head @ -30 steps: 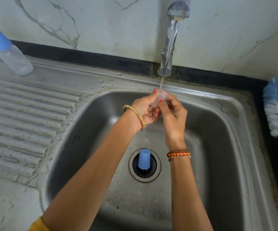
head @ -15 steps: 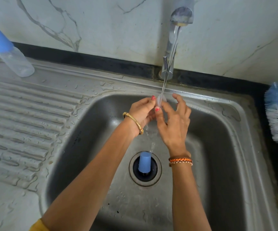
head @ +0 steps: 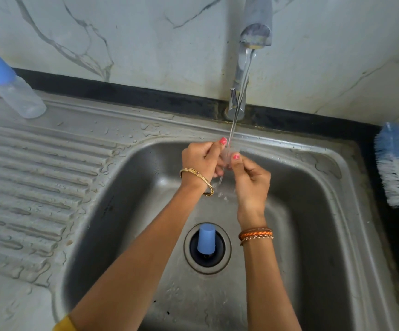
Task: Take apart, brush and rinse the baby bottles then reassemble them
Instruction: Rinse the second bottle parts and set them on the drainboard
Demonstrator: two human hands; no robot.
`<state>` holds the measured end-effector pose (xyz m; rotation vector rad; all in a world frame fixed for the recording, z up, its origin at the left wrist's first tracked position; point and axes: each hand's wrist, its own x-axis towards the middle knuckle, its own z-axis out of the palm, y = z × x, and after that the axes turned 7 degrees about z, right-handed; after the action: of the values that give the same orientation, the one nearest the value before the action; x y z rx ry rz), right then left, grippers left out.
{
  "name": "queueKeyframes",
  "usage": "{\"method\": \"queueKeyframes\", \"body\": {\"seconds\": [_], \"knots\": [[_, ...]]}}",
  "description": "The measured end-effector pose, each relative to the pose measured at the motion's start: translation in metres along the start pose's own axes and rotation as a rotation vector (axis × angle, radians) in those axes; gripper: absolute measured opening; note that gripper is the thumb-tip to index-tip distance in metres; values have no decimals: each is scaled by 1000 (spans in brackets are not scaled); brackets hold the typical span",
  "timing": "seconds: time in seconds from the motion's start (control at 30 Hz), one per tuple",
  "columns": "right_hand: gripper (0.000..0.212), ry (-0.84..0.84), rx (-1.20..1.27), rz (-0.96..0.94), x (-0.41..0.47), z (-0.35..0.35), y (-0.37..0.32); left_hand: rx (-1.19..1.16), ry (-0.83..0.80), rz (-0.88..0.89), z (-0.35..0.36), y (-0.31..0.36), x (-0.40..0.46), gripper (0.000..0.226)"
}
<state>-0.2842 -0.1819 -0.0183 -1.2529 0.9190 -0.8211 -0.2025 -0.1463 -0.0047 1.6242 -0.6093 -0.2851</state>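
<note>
Two forearms reach up from the bottom of my view into the steel sink [head: 337,235], and nearest to me a blue cap [head: 207,238] stands upright in the drain. Further in, both hands meet under the water: my left hand [head: 201,161] and right hand [head: 251,180] each pinch a small clear part, which I take to be the bottle's teat [head: 227,155], with thumbs on top and the other fingers curled beneath it. A thin stream from the tap [head: 253,39] lands right on it and runs off below the hands.

I judge this to be the rinse step for that one small piece, with the bottle taken apart and reassembly not yet begun. Out on the ribbed draining board at far left, a clear bottle [head: 19,96] with a blue cap fitted lies tilted. On the dark counter at far right rests the bottle brush [head: 397,163], well apart from my hands.

Next I would need to turn the teat so water flushes its inside, keeping a firm pinch because it looks slick, then set it aside and fetch the cap from the drain.
</note>
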Motion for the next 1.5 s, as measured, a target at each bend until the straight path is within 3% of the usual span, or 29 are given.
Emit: {"method": "queueKeyframes", "body": {"seconds": [0.1, 0.17, 0.23, 0.37, 0.47, 0.6, 0.7, 0.83, 0.93, 1.1, 1.23, 1.37, 1.5], "knots": [[14, -2, -210, -172, 0, 2, -1, -101, 50, -118, 3, -4, -3, 40], [26, -6, -377, -321, 1, 4, 1, -380, 79, -369, 6, -11, -1, 34], [27, 17, -480, -468, 2, 6, 6, -678, -1, -571, 7, -16, 1, 21], [22, 151, -481, -596, 1, 6, 9, -826, -98, -649, 8, -11, -1, 19], [19, 192, -372, -645, 0, 3, 7, -883, -149, -580, 10, -2, -1, 39], [21, 289, -165, -549, -4, 2, 2, -738, -153, -312, 16, 16, -2, 24], [21, 242, 104, -223, 0, 2, -2, -356, -134, 30, 20, 22, -1, 11], [27, -48, 306, 106, 4, -1, -3, 170, -89, 415, 15, 15, -12, 14], [25, -126, 145, 60, 4, -3, -2, 196, 12, 353, 6, 6, -21, 24], [38, -147, -92, -139, 4, -2, -3, -359, 156, -167, -6, 4, -24, 32], [37, -140, -100, -268, -2, 3, -7, -719, 135, -362, -6, 9, -20, 30], [29, -109, 64, -267, -1, 1, -8, -661, 95, -285, -1, 13, -15, 39], [13, -34, 368, -11, -1, 0, -14, -252, 17, 67, 3, 20, -14, 32]]}}
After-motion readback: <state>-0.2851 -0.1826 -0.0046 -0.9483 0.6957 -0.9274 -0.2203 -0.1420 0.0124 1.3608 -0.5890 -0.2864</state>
